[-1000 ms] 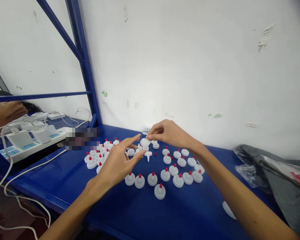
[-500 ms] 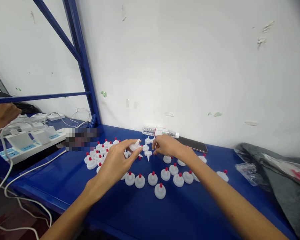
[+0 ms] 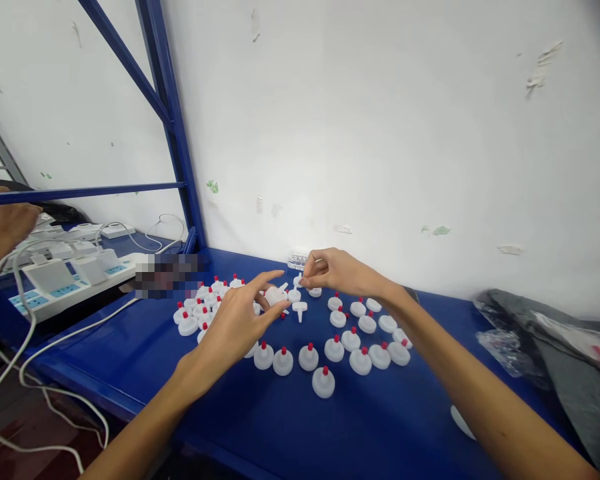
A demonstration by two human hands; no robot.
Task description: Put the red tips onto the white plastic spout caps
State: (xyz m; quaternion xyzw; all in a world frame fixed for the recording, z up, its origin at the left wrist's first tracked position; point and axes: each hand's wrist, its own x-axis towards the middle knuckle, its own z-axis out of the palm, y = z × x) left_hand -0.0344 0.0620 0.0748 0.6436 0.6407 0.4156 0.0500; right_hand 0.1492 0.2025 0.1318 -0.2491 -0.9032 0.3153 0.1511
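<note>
My left hand grips a white nozzle cap between thumb and fingers, its spout pointing up and right without a red tip. My right hand is closed in a pinch just to the right, beside the spout of another white cap. Whatever sits between its fingertips is too small or hidden to make out. Below the hands, a white cap lies upside down with its spout towards me. Many white caps with red tips, such as the nearest cap, stand around on the blue table.
A clear plastic bottle lies by the wall, partly behind my right hand. Left are a power strip with white chargers and cables, a blue rack post and another person's hand. Grey fabric and clear plastic packaging lie right.
My right hand has lifted slightly, and its fingers have come together into a pinch. My left hand still holds the nozzle cap, now tipped a little more to the right.
</note>
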